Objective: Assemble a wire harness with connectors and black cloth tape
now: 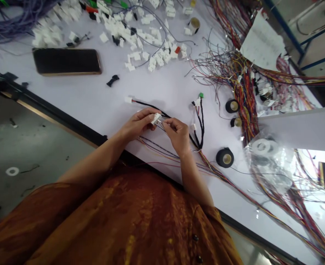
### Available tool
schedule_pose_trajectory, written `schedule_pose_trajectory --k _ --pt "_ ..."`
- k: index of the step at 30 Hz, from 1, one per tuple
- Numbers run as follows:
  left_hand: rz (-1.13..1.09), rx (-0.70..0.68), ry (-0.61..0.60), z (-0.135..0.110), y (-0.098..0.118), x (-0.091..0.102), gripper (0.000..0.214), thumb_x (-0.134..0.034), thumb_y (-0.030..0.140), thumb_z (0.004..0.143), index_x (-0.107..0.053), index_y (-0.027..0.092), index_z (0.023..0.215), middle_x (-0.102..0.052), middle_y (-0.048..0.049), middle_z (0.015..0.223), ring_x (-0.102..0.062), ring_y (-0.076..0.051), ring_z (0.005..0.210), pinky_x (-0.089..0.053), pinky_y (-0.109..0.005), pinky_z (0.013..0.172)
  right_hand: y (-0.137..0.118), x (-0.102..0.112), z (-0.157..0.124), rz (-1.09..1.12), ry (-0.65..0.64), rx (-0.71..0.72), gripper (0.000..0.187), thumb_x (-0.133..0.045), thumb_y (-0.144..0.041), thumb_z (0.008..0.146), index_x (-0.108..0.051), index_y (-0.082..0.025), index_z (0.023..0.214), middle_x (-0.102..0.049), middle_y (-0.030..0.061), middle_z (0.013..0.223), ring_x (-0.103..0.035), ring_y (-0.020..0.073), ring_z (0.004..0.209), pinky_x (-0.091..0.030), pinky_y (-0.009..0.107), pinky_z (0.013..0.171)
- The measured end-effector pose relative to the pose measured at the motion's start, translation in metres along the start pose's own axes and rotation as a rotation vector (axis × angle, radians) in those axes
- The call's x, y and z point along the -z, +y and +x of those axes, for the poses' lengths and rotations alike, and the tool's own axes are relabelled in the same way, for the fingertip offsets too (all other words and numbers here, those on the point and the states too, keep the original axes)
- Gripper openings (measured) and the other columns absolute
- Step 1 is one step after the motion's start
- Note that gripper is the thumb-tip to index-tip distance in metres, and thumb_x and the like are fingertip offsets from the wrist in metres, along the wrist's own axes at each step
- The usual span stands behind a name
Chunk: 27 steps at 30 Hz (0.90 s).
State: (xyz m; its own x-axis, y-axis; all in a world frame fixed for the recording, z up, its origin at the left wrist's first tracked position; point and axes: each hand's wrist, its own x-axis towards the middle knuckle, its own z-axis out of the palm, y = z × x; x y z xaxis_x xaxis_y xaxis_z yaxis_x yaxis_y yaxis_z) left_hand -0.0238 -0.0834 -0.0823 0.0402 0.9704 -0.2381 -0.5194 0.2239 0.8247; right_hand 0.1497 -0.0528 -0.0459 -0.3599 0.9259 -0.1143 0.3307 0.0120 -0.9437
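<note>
While two bare hands meet over the white table (77,106), the left grip (137,125) is closed around one white multi-pin connector (156,118). The right grip (177,134) is pinched nearly shut, thumb and forefinger on thin wires (162,126) at that connector's end; the number of wires is too small to count.

Relative to the connector:
- Just behind it: one black cable (148,106), ending up-left in one small white plug (128,99).
- Right, near: a black wire branch (202,125) topped by one green plug (200,95).
- Right, farther: three black tape rolls with pale cores (224,157), two of them side by side, and one clear plastic bag (270,165) holding white rolls.
- Right and up: one thick multicoloured wire bundle (243,92) and one sheet of paper (263,44).
- Straight up, well apart: a heap of loose white connectors (151,40), too many to count, and a fourth tape roll (194,25).
- Up-left: one dark smartphone (67,61) with a gold edge, one small black piece (113,80) between phone and connector, and one purple wire bundle (10,25) at the far corner.
- Below: the person's rust-orange garment (110,221).
</note>
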Motion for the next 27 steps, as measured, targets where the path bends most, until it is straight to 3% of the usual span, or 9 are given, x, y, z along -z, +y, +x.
schedule_pose_trajectory --k 4,9,17,19,22,24,27 --pt "0.145 -0.056 -0.005 -0.001 0.001 0.001 0.023 -0.071 0.036 0.086 -0.073 0.022 0.104 -0.063 -0.0011 0.080 -0.058 -0.010 0.065 -0.052 -0.023 0.062 0.000 0.001 0.001 0.042 -0.009 -0.037 0.016 -0.063 -0.030 0.085 -0.067 -0.019 0.074 -0.054 -0.0040 0.065 -0.042 0.0090 0.060 -0.035 0.025 0.059" --pt "0.324 -0.123 -0.018 -0.002 0.006 -0.003 0.021 -0.072 0.032 0.085 -0.073 0.020 0.102 -0.064 -0.0010 0.081 -0.058 -0.010 0.065 -0.051 -0.023 0.062 0.011 0.002 0.004 0.303 -0.118 -0.269 0.019 -0.065 -0.034 0.081 -0.060 -0.020 0.070 -0.044 -0.0074 0.053 -0.035 0.0070 0.050 -0.027 0.023 0.049" --pt "0.360 -0.128 -0.012 -0.003 0.008 -0.005 0.020 -0.072 0.029 0.085 -0.073 0.020 0.102 -0.065 -0.0015 0.082 -0.059 -0.010 0.066 -0.051 -0.023 0.063 0.022 0.000 0.006 0.598 -0.152 -0.400 0.020 -0.071 -0.035 0.074 -0.059 -0.020 0.068 -0.046 -0.0070 0.054 -0.037 0.0067 0.048 -0.031 0.023 0.046" --pt "0.342 -0.122 -0.003 -0.002 0.006 -0.002 0.021 -0.071 0.032 0.086 -0.073 0.021 0.104 -0.065 -0.0012 0.080 -0.059 -0.011 0.066 -0.052 -0.024 0.064 0.020 0.010 0.009 0.661 -0.065 -0.396 0.022 -0.072 -0.037 0.074 -0.058 -0.021 0.070 -0.051 -0.0053 0.061 -0.044 0.0076 0.054 -0.038 0.022 0.050" --pt "0.296 -0.110 0.022 -0.002 0.001 0.003 0.022 -0.070 0.035 0.087 -0.073 0.022 0.105 -0.065 -0.0011 0.080 -0.060 -0.011 0.067 -0.053 -0.023 0.063 0.013 0.038 0.012 0.774 0.072 -0.328 0.027 -0.067 -0.047 0.080 -0.055 -0.024 0.074 -0.058 -0.0022 0.076 -0.057 0.0114 0.072 -0.053 0.028 0.070" --pt "0.272 -0.095 0.045 -0.001 -0.001 0.005 0.022 -0.071 0.037 0.086 -0.074 0.024 0.103 -0.065 -0.0011 0.080 -0.059 -0.011 0.066 -0.053 -0.022 0.061 0.009 0.058 0.014 0.780 0.101 -0.235 0.031 -0.061 -0.055 0.086 -0.054 -0.025 0.077 -0.060 -0.0007 0.082 -0.061 0.0141 0.084 -0.056 0.036 0.084" --pt "0.242 -0.064 0.060 0.000 -0.003 0.005 0.021 -0.075 0.037 0.083 -0.075 0.025 0.100 -0.066 -0.0012 0.081 -0.059 -0.011 0.067 -0.054 -0.022 0.060 0.008 0.081 0.013 0.761 0.137 -0.118 0.035 -0.057 -0.060 0.088 -0.055 -0.027 0.077 -0.061 -0.0001 0.083 -0.061 0.0156 0.092 -0.054 0.042 0.094"
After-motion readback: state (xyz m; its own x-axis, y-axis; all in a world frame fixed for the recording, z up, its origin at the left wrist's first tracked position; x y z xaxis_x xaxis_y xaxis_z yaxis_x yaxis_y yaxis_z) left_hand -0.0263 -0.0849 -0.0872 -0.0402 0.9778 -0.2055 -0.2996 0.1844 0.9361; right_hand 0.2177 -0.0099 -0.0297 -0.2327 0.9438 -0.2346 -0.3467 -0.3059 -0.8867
